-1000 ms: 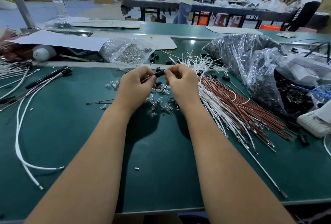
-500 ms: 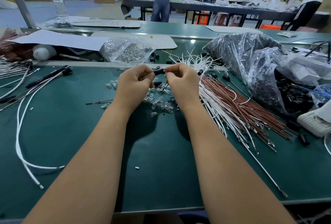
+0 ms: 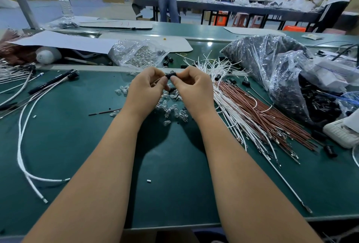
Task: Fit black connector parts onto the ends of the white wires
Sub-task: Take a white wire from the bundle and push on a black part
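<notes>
Over the green table (image 3: 77, 145), my left hand (image 3: 144, 92) and my right hand (image 3: 191, 89) meet fingertip to fingertip. Between them sits a small black connector part (image 3: 171, 75), which my right hand pinches. My left hand pinches a thin wire end that runs into the connector; most of that wire is hidden behind the fingers. A fan of white wires (image 3: 231, 107) mixed with brown wires (image 3: 272, 118) lies just right of my right hand. Loose black connector parts (image 3: 232, 80) are scattered beyond it.
Small clear bulbs (image 3: 172, 110) lie under my hands, and a clear bag of them (image 3: 138, 54) sits behind. A big plastic bag of black parts (image 3: 281, 72) fills the right. Long white cables (image 3: 25, 141) curve at left. People stand at a far table.
Both hands stayed together over the bulbs, shifting slightly as the fingers worked the connector. A person in the background walked from right to left.
</notes>
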Demonstrator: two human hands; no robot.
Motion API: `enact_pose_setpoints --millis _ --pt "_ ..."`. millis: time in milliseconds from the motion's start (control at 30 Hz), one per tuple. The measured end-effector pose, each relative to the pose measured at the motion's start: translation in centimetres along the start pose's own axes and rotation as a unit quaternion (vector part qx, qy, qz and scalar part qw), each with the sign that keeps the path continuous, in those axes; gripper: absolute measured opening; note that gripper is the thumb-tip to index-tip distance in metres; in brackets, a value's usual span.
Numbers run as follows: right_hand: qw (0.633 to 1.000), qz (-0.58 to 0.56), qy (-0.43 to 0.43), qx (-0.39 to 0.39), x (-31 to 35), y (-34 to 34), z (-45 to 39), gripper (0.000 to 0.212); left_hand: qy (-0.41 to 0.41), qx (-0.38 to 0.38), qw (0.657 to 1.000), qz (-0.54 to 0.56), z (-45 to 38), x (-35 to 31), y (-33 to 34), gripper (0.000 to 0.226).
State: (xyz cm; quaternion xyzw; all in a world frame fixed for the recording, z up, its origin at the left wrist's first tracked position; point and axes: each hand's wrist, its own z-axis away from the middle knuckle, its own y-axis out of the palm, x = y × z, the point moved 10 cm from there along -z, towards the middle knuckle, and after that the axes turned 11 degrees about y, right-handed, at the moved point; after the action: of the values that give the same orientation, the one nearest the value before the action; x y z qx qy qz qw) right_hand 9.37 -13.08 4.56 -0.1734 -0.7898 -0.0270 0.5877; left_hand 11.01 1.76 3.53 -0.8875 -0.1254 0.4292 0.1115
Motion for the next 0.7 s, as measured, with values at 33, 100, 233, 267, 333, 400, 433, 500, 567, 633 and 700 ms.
enact_pose_setpoints --millis 33,100,233,267,333,400,433,500,567,633,700 --pt "1.0 -0.002 -0.001 -0.002 0.0 0.0 -0.1 0.01 0.002 -0.002 1.0 0.002 -0.1 0.0 -0.1 0.008" --pt "1.0 0.0 -0.001 -0.006 -0.1 -0.1 -0.2 0.011 0.004 -0.002 1.0 0.002 -0.2 -0.1 -0.2 0.008" --pt "1.0 0.0 0.003 -0.017 -0.2 -0.4 -0.3 0.011 -0.016 0.009 0.999 0.031 -0.2 -0.1 0.1 0.016" --pt "1.0 -0.001 0.003 -0.017 -0.2 -0.5 -0.4 0.013 -0.023 0.014 0.999 0.038 -0.2 0.0 0.2 0.018" --pt "1.0 0.002 0.002 -0.017 -0.1 -0.6 -0.4 0.016 -0.032 0.027 0.998 0.048 -0.2 0.0 0.4 0.02" --pt "1.0 0.015 0.003 -0.019 -0.1 -0.6 -0.4 0.012 -0.033 0.035 0.997 0.058 -0.3 -0.1 0.4 0.021" --pt "0.999 0.025 0.004 -0.022 -0.1 -0.5 -0.4 0.009 -0.031 0.031 0.997 0.058 -0.2 -0.2 0.2 0.021" --pt "0.998 0.065 0.003 -0.024 -0.2 -0.3 -0.4 0.006 -0.025 0.008 0.999 0.043 -0.1 -0.2 -0.4 0.018" --pt "0.99 0.139 -0.003 -0.003 -0.3 0.4 -0.4 0.011 -0.012 -0.022 1.0 0.0 -0.1 -0.2 -1.2 0.014" --pt "0.972 0.228 0.003 0.061 -1.1 2.1 -0.1 0.014 -0.006 -0.046 0.996 -0.076 -0.2 0.2 -2.0 0.011" --pt "0.936 0.328 -0.003 0.13 -1.8 4.0 0.5 0.023 -0.01 -0.051 0.987 -0.151 -0.3 0.7 -2.5 0.013"
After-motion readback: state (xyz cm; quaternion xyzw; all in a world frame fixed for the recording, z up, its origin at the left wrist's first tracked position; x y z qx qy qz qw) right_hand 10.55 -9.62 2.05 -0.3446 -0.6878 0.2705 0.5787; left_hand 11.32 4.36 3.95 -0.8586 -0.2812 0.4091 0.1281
